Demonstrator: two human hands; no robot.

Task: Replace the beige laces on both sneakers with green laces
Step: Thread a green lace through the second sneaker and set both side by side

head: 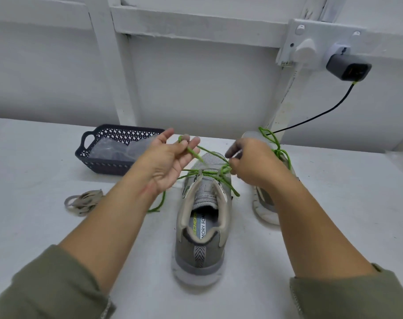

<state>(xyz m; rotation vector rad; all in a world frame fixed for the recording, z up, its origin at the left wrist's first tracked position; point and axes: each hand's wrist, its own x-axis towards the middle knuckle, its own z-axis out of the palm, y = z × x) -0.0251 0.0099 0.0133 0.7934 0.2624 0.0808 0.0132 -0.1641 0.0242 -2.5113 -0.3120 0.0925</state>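
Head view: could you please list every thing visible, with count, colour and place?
sneakers: 2, grey, one at centre, one at right behind the forearm
green laces: 2, green, one on each sneaker
beige laces: 1 pile, beige, table left
basket: 1, dark blue, back left
charger: 1, dark grey, wall socket, upper right
table: 1, white, under everything
left hand: 1, holds centre sneaker's green lace
right hand: 1, pinches the same lace

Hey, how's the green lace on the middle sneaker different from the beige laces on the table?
The green lace is threaded through the middle sneaker, pinched by the left hand and right hand; the beige laces lie loose in a heap on the table, untouched. The green lace looks like thin round cord; the beige laces look flat and wider. Both are shoelaces.
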